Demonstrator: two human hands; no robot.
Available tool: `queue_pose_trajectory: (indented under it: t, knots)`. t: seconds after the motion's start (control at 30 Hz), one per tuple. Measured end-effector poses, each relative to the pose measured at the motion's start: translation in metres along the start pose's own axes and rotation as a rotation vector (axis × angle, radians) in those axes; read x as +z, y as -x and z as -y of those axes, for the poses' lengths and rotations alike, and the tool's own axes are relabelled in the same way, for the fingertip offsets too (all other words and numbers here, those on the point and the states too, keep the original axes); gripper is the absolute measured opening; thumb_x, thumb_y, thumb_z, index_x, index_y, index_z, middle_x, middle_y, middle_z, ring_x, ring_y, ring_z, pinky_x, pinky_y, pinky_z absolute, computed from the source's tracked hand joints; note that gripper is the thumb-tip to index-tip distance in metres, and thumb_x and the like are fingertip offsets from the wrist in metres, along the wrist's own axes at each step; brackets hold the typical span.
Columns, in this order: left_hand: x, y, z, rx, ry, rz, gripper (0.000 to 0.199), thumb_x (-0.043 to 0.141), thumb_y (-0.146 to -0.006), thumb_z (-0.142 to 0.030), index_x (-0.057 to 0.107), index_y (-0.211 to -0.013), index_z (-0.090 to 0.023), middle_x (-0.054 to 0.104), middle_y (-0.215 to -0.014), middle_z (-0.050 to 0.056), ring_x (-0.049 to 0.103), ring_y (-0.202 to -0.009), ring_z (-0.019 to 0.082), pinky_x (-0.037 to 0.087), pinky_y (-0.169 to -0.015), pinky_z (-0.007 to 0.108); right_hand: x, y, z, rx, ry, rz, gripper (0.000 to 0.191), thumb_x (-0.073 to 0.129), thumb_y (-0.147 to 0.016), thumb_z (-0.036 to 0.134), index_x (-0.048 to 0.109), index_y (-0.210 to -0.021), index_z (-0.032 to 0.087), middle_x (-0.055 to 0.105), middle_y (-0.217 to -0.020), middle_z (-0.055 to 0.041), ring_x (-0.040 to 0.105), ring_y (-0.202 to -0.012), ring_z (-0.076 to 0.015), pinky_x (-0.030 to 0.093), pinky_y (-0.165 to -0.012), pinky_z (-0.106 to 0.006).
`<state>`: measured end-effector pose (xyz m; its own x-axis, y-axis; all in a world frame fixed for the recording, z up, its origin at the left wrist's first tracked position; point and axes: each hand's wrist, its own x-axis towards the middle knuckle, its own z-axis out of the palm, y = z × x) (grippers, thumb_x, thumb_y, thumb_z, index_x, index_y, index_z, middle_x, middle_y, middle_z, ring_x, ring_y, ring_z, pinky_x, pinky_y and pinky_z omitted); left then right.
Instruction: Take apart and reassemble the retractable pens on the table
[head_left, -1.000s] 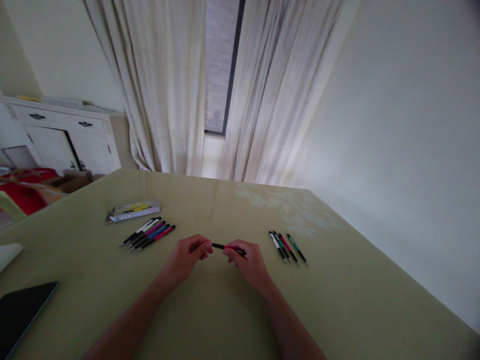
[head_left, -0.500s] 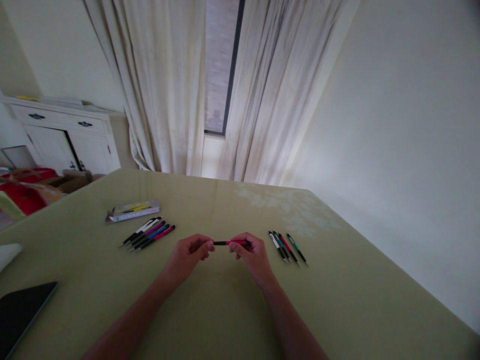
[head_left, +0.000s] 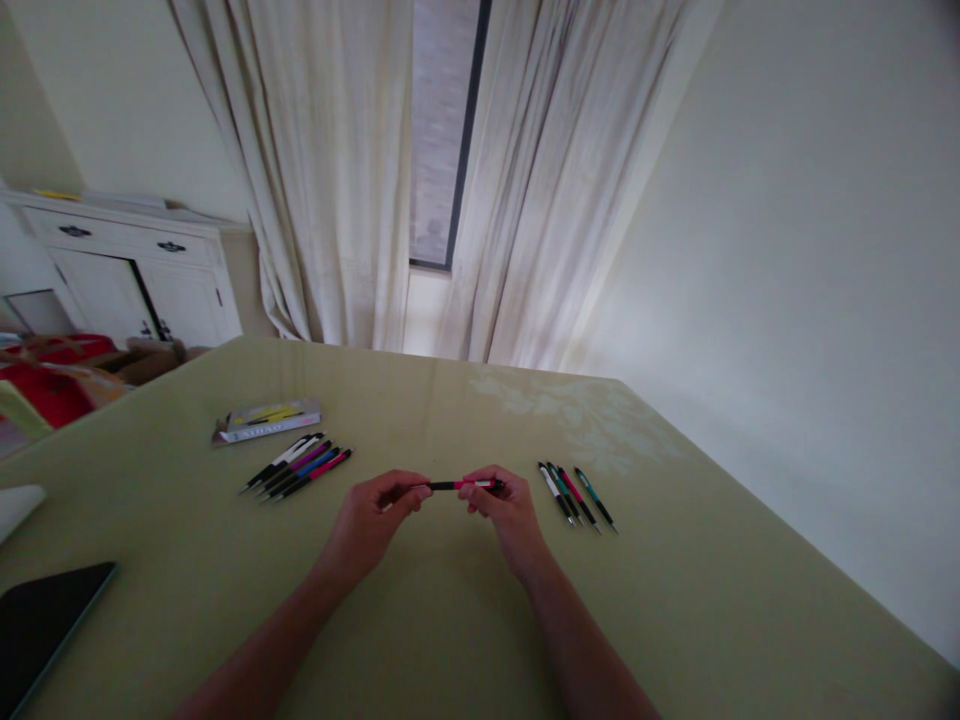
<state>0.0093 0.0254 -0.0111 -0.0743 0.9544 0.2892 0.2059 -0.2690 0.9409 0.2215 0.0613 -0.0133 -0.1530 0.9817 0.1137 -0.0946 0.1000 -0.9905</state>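
Note:
Level between my two hands is a pink pen with a black grip (head_left: pixel 445 486), held above the table. My left hand (head_left: pixel 379 515) pinches its black end between thumb and fingers, hiding the tip. Around the pink barrel, my right hand (head_left: pixel 501 510) is closed, with the pen's dark rear end showing past the thumb. To the left lies a group of several pens (head_left: pixel 296 467) in white, purple, blue and pink, side by side. Another group of several pens (head_left: pixel 568 495), white, green and pink, rests just right of my right hand.
A flat pen box (head_left: pixel 270 420) lies behind the left pens. At the table's left edge are a dark flat device (head_left: pixel 52 625) and a white object (head_left: pixel 16 508). Curtains (head_left: pixel 330 200) and a wall (head_left: pixel 810 300) border the pale green table (head_left: pixel 420 410).
Both hands keep hold of the same pen in nearly the same place. My left fingers have shifted very slightly on the black end. The pens on the table have not moved.

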Motion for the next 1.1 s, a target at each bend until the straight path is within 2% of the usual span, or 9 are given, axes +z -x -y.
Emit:
queue_pose_trajectory:
  t: [0.1,0.23,0.33,0.5,0.7,0.93,1.1]
  knots:
    - [0.002,0.003,-0.002,0.041,-0.070,-0.013,0.028,0.076,-0.082,-0.045,0.080,-0.095,-0.021,0.080,-0.084,0.006,0.073,-0.075,0.021,0.057,-0.070,0.029,0.000,-0.001,-0.002,0.011,-0.062,-0.002,0.038,0.089,-0.068,0.044,0.073,-0.092,0.019,0.075,-0.075,-0.0043,0.057,-0.056,-0.0135,0.039,-0.052,-0.025]
    - [0.004,0.006,-0.004,0.075,-0.130,0.004,0.025,0.074,-0.085,-0.045,0.080,-0.091,-0.022,0.080,-0.083,0.005,0.073,-0.075,0.021,0.056,-0.071,0.030,0.001,-0.001,-0.005,0.000,-0.104,0.028,0.055,0.086,-0.073,0.046,0.069,-0.118,0.019,0.074,-0.082,-0.0046,0.055,-0.058,-0.0124,0.037,-0.052,-0.025]
    - [0.003,0.006,-0.005,0.079,-0.143,-0.001,0.025,0.074,-0.085,-0.046,0.080,-0.088,-0.022,0.080,-0.082,0.005,0.073,-0.075,0.022,0.056,-0.070,0.030,0.002,0.000,-0.005,-0.024,-0.074,0.032,0.062,0.084,-0.075,0.049,0.066,-0.127,0.019,0.073,-0.088,-0.0046,0.059,-0.063,-0.0140,0.039,-0.054,-0.026]
    - [0.002,0.007,-0.006,0.089,-0.146,-0.003,0.024,0.075,-0.084,-0.044,0.081,-0.088,-0.022,0.080,-0.080,0.004,0.072,-0.073,0.021,0.056,-0.068,0.029,0.002,0.003,-0.002,-0.034,-0.035,0.049,0.063,0.082,-0.078,0.050,0.063,-0.130,0.019,0.073,-0.092,-0.0050,0.062,-0.068,-0.0159,0.042,-0.056,-0.026]
    - [0.005,0.006,-0.003,0.092,-0.168,0.003,0.022,0.074,-0.085,-0.043,0.080,-0.090,-0.022,0.079,-0.079,0.004,0.071,-0.073,0.021,0.055,-0.069,0.028,0.001,0.002,0.001,-0.040,-0.067,0.013,0.062,0.084,-0.077,0.047,0.060,-0.127,0.019,0.074,-0.083,-0.0038,0.058,-0.061,-0.0146,0.040,-0.053,-0.026]
    - [0.003,0.006,0.001,0.092,-0.171,0.011,0.025,0.073,-0.086,-0.046,0.080,-0.090,-0.022,0.079,-0.081,0.003,0.071,-0.074,0.020,0.053,-0.068,0.028,0.002,0.006,0.004,-0.004,-0.026,0.069,0.065,0.085,-0.074,0.046,0.061,-0.129,0.021,0.077,-0.088,-0.0060,0.065,-0.068,-0.0183,0.048,-0.058,-0.029]
    - [0.004,0.006,0.001,0.088,-0.203,0.019,0.027,0.073,-0.087,-0.046,0.080,-0.093,-0.021,0.078,-0.079,0.003,0.070,-0.072,0.020,0.052,-0.065,0.027,0.004,0.007,0.006,-0.007,-0.040,0.027,0.065,0.086,-0.074,0.044,0.060,-0.128,0.019,0.077,-0.083,-0.0056,0.064,-0.065,-0.0173,0.049,-0.060,-0.029]
